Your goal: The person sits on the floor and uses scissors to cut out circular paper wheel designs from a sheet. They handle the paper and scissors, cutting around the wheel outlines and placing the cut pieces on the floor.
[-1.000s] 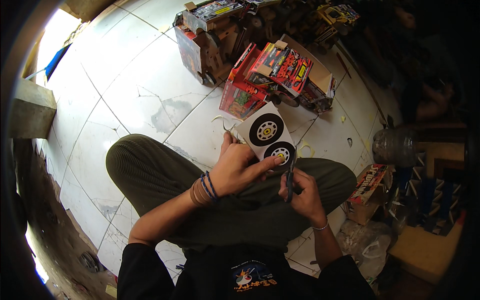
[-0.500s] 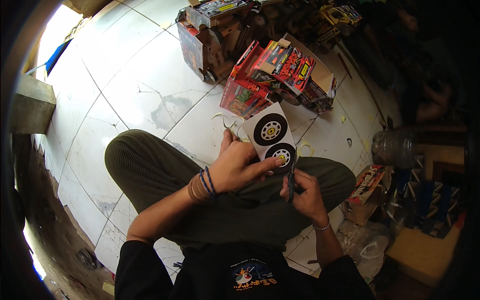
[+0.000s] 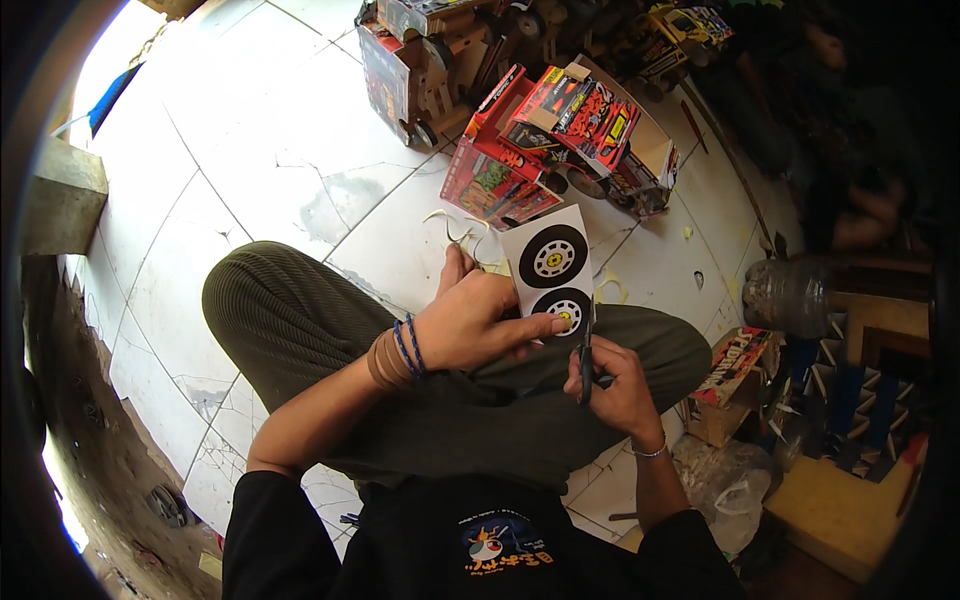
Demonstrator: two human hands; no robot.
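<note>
On the near side of a red cardboard truck (image 3: 590, 120), a wheel-printed card (image 3: 552, 275) is clamped in the left hand's (image 3: 478, 325) grip, apparently so its edge is presented steadily to scissors (image 3: 586, 368) clasped in the right hand's (image 3: 622, 388) grip.

Lettering shows on the red toy truck (image 3: 597, 122), cardboard box (image 3: 738, 368) and black shirt (image 3: 420, 535)

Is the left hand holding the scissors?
No, the right hand holds the scissors, while the left hand pinches the white wheel-printed card.
</note>
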